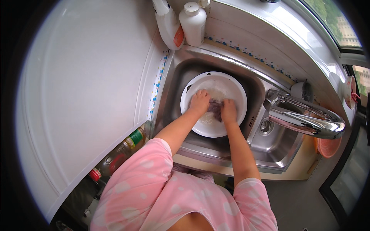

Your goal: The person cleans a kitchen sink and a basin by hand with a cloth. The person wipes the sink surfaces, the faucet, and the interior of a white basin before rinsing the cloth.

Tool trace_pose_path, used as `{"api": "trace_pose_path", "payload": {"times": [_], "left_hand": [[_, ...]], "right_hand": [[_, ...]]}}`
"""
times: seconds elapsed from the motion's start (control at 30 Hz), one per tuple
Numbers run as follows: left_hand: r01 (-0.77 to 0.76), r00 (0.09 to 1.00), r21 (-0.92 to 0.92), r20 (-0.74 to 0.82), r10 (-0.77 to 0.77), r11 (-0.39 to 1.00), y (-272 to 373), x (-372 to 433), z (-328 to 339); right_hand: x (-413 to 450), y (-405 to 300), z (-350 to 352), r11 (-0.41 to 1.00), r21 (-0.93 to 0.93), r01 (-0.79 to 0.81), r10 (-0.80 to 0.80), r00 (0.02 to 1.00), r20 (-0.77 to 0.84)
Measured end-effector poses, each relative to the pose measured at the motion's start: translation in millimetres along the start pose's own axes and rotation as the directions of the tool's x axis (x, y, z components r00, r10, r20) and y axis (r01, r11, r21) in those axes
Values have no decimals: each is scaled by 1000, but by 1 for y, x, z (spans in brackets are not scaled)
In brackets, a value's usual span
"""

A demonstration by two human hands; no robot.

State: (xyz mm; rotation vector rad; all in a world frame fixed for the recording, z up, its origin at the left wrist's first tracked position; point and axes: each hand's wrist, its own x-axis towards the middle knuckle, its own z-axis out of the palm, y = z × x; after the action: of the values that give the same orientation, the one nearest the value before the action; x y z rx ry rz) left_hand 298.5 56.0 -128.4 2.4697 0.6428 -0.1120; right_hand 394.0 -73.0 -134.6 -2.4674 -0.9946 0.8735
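Observation:
Both of my hands reach into a white enamel basin (214,133) with chipped spots on its rim. Cloudy, foamy water (208,119) lies in it. Between my hands is a bunched purple-grey cloth (215,107), wet and crumpled. My left hand (200,101) grips the cloth's left side, its fingers curled. On the right side, my right hand (229,109) holds the cloth with fingers bent down, the fingertips partly hidden. The basin stands in the large bowl of a stainless steel sink (173,121).
A chrome faucet (306,121) swings over the small right sink bowl (273,144). White plastic bottles (194,26) stand behind the sink's left corner. An orange-pink plastic basket (329,146) sits at far right. A large oil bottle (121,153) stands at left, below a white cabinet panel (92,72).

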Motion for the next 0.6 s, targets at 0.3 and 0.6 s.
{"api": "trace_pose_path", "payload": {"times": [0.3,0.6], "left_hand": [[473,788,-878,388,-478,68,7,2,9],[491,630,-708,691,-355,-507,48,-7,-9]], "right_hand": [[-11,-55,-9,207,956,-207,389,914,114],[-10,-71,-13,970,242,30,71,915,-396]]}}
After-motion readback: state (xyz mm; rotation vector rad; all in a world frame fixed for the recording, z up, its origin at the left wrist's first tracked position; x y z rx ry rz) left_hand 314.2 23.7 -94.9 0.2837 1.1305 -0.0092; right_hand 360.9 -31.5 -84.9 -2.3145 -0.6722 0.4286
